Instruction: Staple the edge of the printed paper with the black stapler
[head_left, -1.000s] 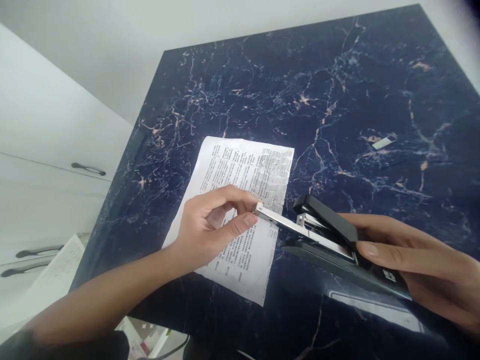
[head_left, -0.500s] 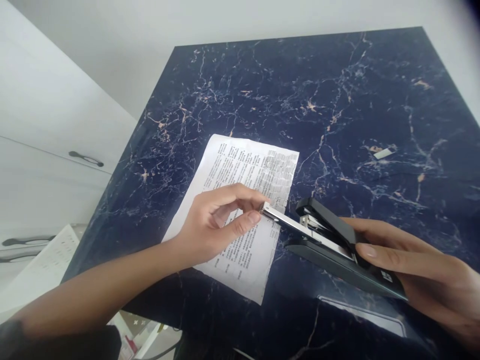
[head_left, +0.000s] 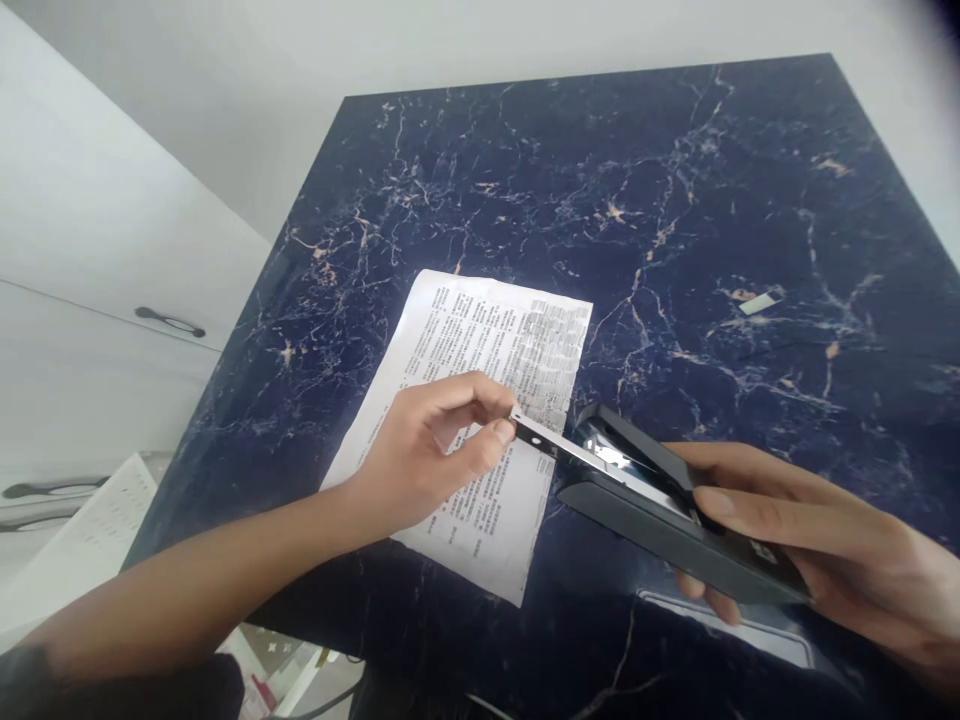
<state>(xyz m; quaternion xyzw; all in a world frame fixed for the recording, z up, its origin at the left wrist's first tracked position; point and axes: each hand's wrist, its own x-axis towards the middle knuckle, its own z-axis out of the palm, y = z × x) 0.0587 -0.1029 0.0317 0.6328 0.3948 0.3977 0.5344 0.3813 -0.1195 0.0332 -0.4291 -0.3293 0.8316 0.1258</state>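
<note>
My right hand (head_left: 817, 540) is closed around the rear of a black stapler (head_left: 652, 535), held above the table with its top arm tilted up from the base. A long silver-and-black staple tray (head_left: 570, 447) sticks out of the stapler's front, pointing left. Thumb and fingertips of my left hand (head_left: 435, 450) pinch the tray's far end. Beneath the left hand lies a sheet of printed paper (head_left: 480, 320), partly covered by the hand and forearm. I cannot tell whether staples sit in the tray.
The dark blue marbled table (head_left: 525, 180) carries a small pale strip (head_left: 760, 303) on its right side. A light-rimmed flat shape (head_left: 757, 640) shows near the front edge. White cabinets with dark handles (head_left: 170, 321) stand at the left, beside a white perforated piece (head_left: 97, 530).
The stapler has shifted slightly left and tilted, and the tray's end has moved left with my left hand. Fingers of my right hand now show under the stapler's base.
</note>
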